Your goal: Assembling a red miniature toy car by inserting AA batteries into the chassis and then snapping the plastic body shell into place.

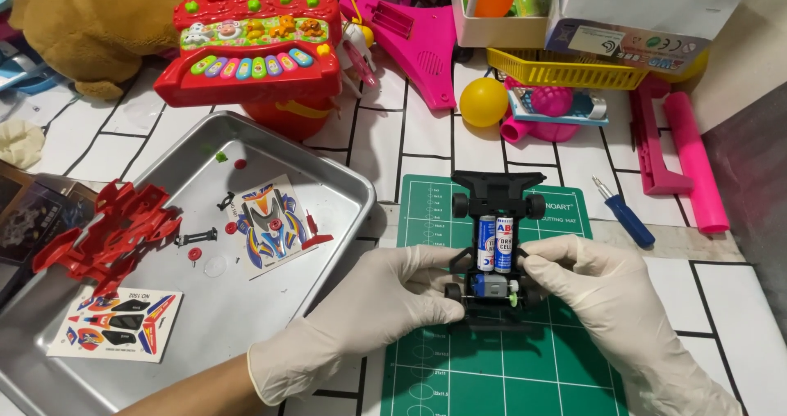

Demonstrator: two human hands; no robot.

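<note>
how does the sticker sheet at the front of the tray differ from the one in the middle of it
The front sticker sheet lies uncovered, while the middle sticker sheet has small red parts resting on it. The front one is wider than tall and shows mostly red and orange shapes; the middle one is nearly square, tilted, with a blue and white car-shaped design. Both are white-backed and lie flat in the metal tray.

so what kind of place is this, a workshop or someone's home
Probably a home hobby table for toy kits: a green cutting mat, a metal tray of small red parts and sticker sheets, and toys piled behind, like a red toy keyboard.
</note>
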